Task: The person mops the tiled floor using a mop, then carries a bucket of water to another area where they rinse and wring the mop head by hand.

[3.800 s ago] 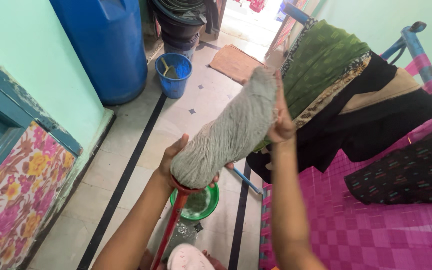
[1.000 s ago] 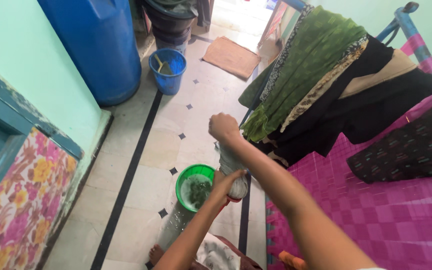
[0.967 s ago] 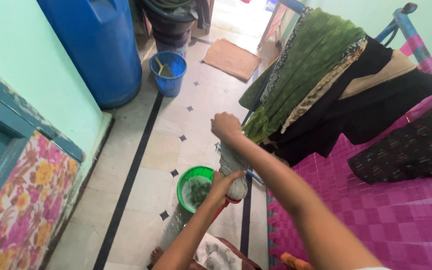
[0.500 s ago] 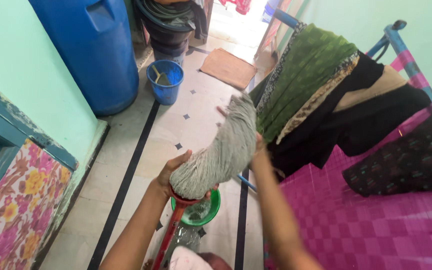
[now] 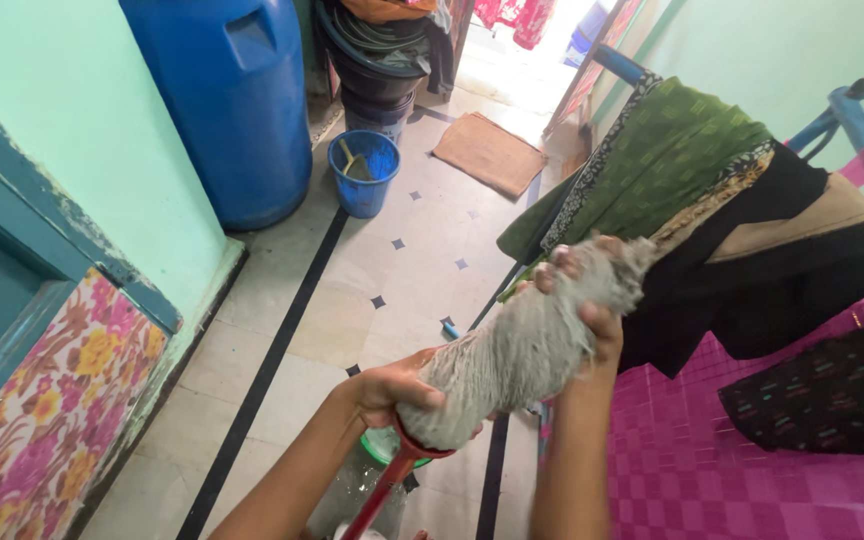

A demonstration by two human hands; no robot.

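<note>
Item: grey string mop head [image 5: 522, 350], twisted into a thick roll, held in the air above the tiled floor [image 5: 392, 270].
Left hand [image 5: 392, 388]: wrapped tight round the base, by the red handle [image 5: 384, 492].
Right hand [image 5: 587, 300]: clenched on the far end.
Beneath: green basin [image 5: 380, 445], mostly hidden.
Beside: pink woven bed [image 5: 752, 470].

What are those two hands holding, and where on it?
A grey mop head: the left hand grips its base by the red collar, the right hand its free end.
</note>
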